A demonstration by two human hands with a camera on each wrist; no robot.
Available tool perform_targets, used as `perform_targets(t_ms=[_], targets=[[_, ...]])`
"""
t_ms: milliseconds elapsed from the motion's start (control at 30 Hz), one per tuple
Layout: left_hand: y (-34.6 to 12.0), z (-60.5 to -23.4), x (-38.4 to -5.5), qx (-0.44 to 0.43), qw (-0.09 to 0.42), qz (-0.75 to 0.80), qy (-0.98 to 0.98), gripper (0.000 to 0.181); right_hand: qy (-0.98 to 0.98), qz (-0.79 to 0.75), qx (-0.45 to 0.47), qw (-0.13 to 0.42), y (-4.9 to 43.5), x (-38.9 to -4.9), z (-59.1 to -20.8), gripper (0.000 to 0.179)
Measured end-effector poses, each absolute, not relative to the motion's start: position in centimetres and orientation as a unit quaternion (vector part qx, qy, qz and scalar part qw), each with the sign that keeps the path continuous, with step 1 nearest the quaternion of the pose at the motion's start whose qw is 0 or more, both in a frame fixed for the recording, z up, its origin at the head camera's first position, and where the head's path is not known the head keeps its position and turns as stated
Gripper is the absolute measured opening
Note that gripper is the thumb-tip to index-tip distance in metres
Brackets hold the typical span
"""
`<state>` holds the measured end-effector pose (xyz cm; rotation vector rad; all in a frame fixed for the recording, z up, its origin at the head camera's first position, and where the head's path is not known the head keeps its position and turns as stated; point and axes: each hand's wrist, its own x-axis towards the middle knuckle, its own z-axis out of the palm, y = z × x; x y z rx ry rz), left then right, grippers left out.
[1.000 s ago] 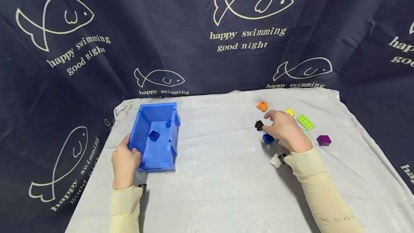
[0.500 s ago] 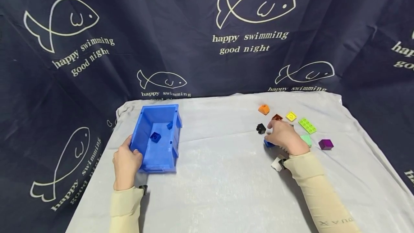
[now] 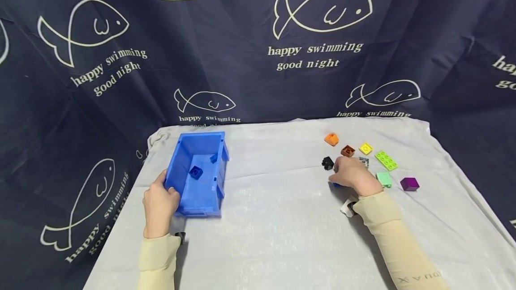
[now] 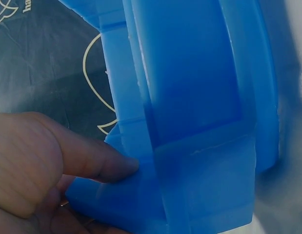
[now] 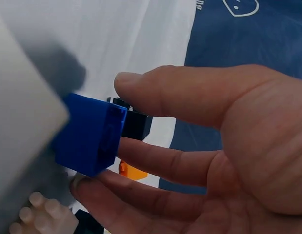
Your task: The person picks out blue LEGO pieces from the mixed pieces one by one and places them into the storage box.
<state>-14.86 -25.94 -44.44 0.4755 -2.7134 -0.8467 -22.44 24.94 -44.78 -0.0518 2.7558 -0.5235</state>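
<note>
My left hand [image 3: 160, 205] holds the near left side of a blue plastic bin [image 3: 217, 182], its thumb on the wall in the left wrist view. Two dark blue bricks, one nearer the middle [image 3: 195, 172] and one by the right wall [image 3: 214, 158], lie inside the bin. On the right side of the table, my right hand [image 3: 354, 177] is at a blue toy brick [image 5: 85, 134]. Its thumb stands apart from the brick in the right wrist view, while the other fingers are extended beside and under it. The hand hides most of this brick in the head view.
Around the right hand lie black [image 3: 328, 163], orange [image 3: 332, 139], brown [image 3: 347, 151], yellow [image 3: 366, 148], lime [image 3: 386, 160], mint [image 3: 384, 179] and purple [image 3: 409, 184] bricks. A white brick [image 3: 346, 208] sits by the right wrist. Behind the table hangs a dark fish-print cloth [image 3: 258, 79].
My right hand has moved back from beside the black brick to the blue brick, uncovering the brown and mint bricks. The left hand keeps its hold on the bin.
</note>
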Motion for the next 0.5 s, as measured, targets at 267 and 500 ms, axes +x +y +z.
perform_targets(t_ms=[267, 500], targets=[[-25.96, -44.47, -15.03, 0.165, 0.128, -0.293, -0.933, 0.06, 0.972, -0.18, -0.027, 0.152, 25.07, -22.19, -45.05, 0.025], [-26.02, -44.53, -14.95, 0.168, 0.126, -0.294, -0.933, 0.06, 0.971, -0.18, -0.03, 0.156, 25.0, -22.13, -45.24, 0.015]])
